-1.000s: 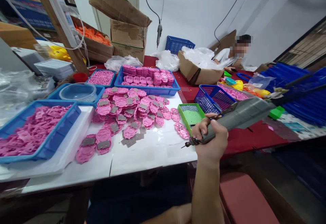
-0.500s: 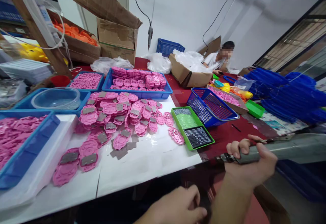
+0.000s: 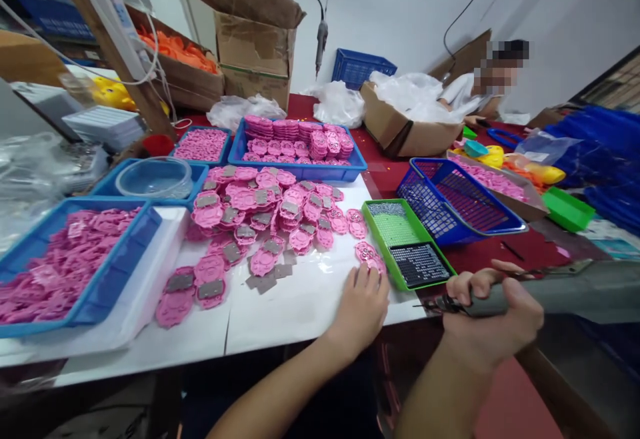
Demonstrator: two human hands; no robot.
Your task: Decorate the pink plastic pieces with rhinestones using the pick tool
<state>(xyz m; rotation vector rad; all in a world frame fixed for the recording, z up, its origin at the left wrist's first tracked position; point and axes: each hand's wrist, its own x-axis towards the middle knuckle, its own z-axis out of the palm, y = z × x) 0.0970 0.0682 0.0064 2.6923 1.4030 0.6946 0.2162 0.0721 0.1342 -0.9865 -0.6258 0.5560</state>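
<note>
My right hand (image 3: pixel 493 322) is wrapped round a grey electric screwdriver (image 3: pixel 487 301), its thin bit pointing left above the table's front edge. My left hand (image 3: pixel 364 302) lies on the white sheet with fingers stretched out, the tips at the near edge of a pink plastic part (image 3: pixel 369 254). Whether they grip this part cannot be seen. Just right of it stands a green tray (image 3: pixel 387 239) with small silvery pieces at the back and a black, hole-patterned block (image 3: pixel 420 264) in front. Left of my hand is a heap of pink parts with grey plates (image 3: pixel 260 216).
Blue trays (image 3: pixel 300 171) of pink parts stand behind and left. A blue basket (image 3: pixel 450 216) sits right of the green tray. Another screwdriver (image 3: pixel 321 42) hangs from a cord. A person (image 3: pixel 463 96) sits behind an open carton (image 3: pixel 395 126) at the back right.
My left hand has risen from below the table edge and reached forward to the pink part by the green tray. My right hand still holds the screwdriver. The camera view has shifted left.
</note>
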